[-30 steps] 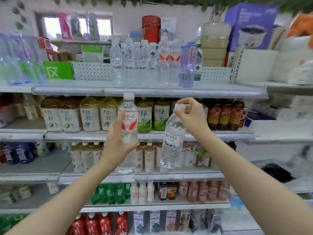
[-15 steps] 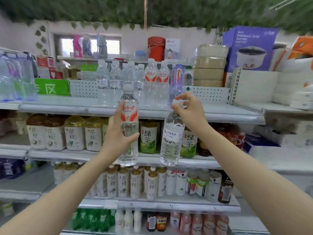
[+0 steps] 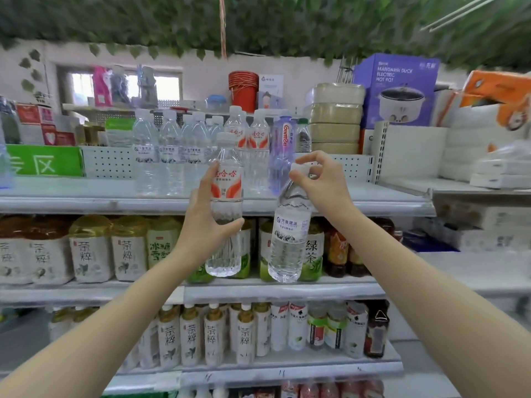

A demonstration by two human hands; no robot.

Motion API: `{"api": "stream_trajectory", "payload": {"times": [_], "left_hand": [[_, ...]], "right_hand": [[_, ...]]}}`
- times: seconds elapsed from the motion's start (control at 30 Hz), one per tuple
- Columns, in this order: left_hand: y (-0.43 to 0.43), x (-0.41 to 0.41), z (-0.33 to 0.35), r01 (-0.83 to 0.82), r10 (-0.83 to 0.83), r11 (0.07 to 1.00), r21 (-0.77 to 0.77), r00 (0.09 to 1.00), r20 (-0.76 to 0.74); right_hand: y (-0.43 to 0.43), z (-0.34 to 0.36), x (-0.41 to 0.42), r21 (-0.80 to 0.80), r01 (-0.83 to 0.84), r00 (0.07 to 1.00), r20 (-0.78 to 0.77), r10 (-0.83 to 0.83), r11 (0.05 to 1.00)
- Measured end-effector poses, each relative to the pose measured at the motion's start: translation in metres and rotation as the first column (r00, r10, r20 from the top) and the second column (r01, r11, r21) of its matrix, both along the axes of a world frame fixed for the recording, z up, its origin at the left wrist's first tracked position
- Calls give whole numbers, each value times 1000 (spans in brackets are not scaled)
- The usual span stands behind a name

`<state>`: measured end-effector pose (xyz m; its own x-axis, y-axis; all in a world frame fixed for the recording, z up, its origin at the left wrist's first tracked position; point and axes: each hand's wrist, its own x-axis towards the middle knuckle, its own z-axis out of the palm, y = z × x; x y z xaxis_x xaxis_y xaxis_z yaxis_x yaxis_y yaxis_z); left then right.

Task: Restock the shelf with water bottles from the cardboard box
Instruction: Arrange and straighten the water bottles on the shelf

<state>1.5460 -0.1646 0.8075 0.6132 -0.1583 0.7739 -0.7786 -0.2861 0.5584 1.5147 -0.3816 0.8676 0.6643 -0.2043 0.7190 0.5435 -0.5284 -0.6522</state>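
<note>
Both hands up in front of the top shelf (image 3: 86, 196), one water bottle in each. Left hand (image 3: 207, 225) is curled round the middle of the red-label bottle (image 3: 227, 193); the bottle is upright, cap level with the stocked row behind. Right hand (image 3: 319, 185) pinches the white cap of the blue-label bottle (image 3: 290, 237) from above. That bottle hangs by its neck, slightly tilted, base down in front of the green tea bottles (image 3: 311, 254) one shelf lower. Held bottles are just beside each other, not touching, and I see neither set down. On the top shelf behind them are clear water bottles (image 3: 169, 156) plus one purple bottle (image 3: 283, 150).
</note>
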Motion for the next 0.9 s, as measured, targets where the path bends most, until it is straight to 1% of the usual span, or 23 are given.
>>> {"api": "stream_trajectory", "payload": {"times": [0.13, 0.23, 0.47, 0.6, 0.7, 0.9], "left_hand": [[-11, 5, 7, 35, -35, 999, 0, 999, -2], [-20, 12, 9, 32, -32, 999, 2, 999, 16], [-50, 26, 8, -38, 38, 999, -15, 999, 21], [-72, 39, 18, -69, 70, 997, -45, 997, 28], [-85, 48, 22, -106, 108, 994, -38, 992, 71], [-94, 63, 27, -139, 141, 990, -26, 986, 84]], "right_hand": [[-8, 3, 3, -5, 9, 1000, 14, -9, 1000], [-20, 7, 7, 3, 10, 999, 31, -10, 1000], [-51, 17, 28, -12, -27, 998, 55, 27, 1000], [-69, 30, 40, 13, -79, 995, 62, 78, 997], [-76, 37, 51, 13, -97, 992, 80, 96, 995], [-88, 46, 70, 19, -112, 989, 102, 110, 993]]}}
